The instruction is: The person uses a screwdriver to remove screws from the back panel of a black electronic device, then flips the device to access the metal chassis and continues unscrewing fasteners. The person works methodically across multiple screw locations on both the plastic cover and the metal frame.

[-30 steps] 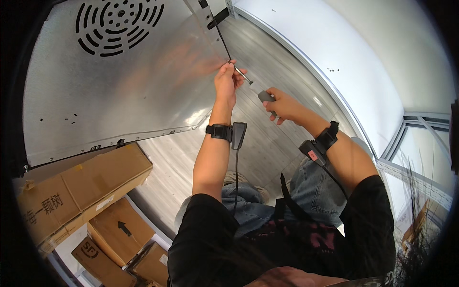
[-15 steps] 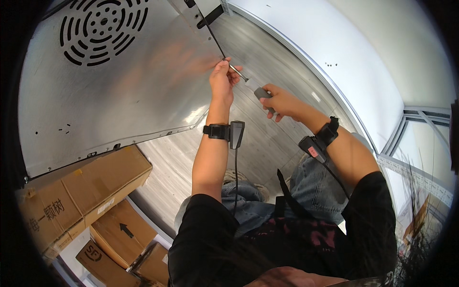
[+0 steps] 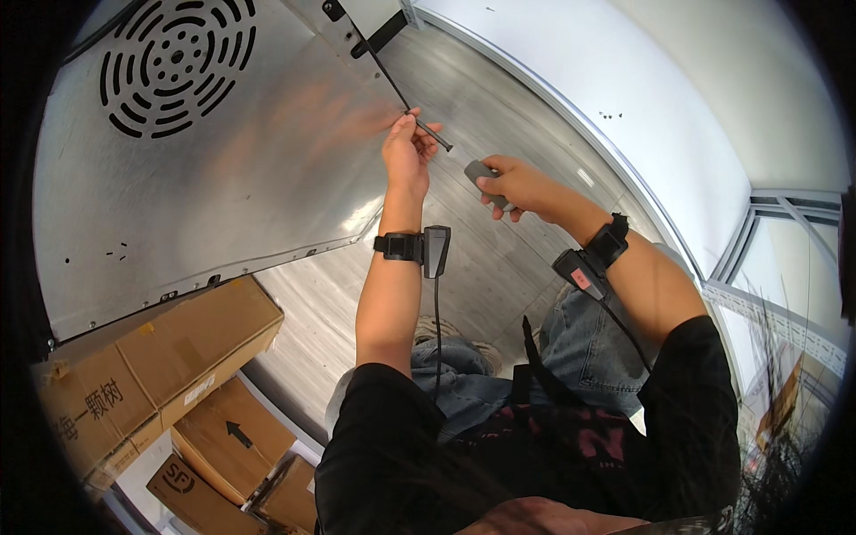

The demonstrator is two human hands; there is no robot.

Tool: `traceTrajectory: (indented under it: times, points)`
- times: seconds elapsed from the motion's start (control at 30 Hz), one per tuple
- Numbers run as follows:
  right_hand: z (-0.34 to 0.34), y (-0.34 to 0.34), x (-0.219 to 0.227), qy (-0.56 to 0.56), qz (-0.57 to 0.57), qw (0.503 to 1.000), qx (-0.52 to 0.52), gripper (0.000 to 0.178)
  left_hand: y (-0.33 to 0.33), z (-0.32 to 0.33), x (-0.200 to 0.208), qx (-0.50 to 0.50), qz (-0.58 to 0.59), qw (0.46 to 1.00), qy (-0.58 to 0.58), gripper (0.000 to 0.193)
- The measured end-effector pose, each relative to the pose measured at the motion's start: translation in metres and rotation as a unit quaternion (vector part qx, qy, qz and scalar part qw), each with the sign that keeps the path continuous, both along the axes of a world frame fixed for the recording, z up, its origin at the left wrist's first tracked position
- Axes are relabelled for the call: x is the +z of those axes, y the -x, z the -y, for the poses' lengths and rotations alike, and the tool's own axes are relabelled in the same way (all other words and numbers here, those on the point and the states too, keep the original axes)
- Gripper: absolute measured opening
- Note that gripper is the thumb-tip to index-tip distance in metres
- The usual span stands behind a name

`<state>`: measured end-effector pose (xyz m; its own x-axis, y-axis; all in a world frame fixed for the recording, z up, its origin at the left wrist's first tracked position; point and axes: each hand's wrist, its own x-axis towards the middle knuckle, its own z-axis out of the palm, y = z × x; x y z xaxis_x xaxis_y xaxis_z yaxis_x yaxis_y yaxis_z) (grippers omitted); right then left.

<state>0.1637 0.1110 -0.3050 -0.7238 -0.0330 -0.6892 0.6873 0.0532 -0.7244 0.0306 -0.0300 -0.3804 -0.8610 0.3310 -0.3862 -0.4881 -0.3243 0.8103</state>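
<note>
My left hand is at the outer edge of a large bare-metal panel. Its thumb and fingers pinch a thin rod that points down and right and has a wider end. Closed around a grey tool handle, my right hand is just below and to the right of the rod. A pale, see-through stretch lies between handle and rod; whether the two are joined I cannot tell. The tip under my left fingertips is hidden.
Cardboard boxes stand at the lower left, below the panel. A round pattern of vent slots pierces the panel. A white wall rises on the right beyond the grey wood-look floor. Cables hang from both wrist straps.
Both hands have shifted slightly left in the view, along with the panel. The rod looks darker, and its wider end stands out more from the tool handle.
</note>
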Motion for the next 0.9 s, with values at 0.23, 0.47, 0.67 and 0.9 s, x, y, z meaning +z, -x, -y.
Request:
traceTrajectory:
  times: [0.23,0.47,0.67,0.9]
  points:
    - [-0.004,-0.001,-0.008,0.016,-0.033,0.999,0.009,0.033,0.000,-0.001,0.004,0.003,0.017,1.000,-0.006,0.024]
    - [0.000,-0.001,-0.029,-0.183,-0.116,0.975,0.051,0.051,0.002,-0.003,0.000,0.008,0.017,1.000,0.019,0.016]
    - [-0.006,0.002,-0.036,-0.080,-0.036,0.995,0.044,0.055,0.001,-0.002,0.002,0.001,-0.005,0.999,0.032,0.015]
    - [0.005,0.001,-0.053,-0.268,-0.161,0.940,0.132,0.049,0.003,-0.002,0.001,0.012,0.006,0.995,0.098,0.010]
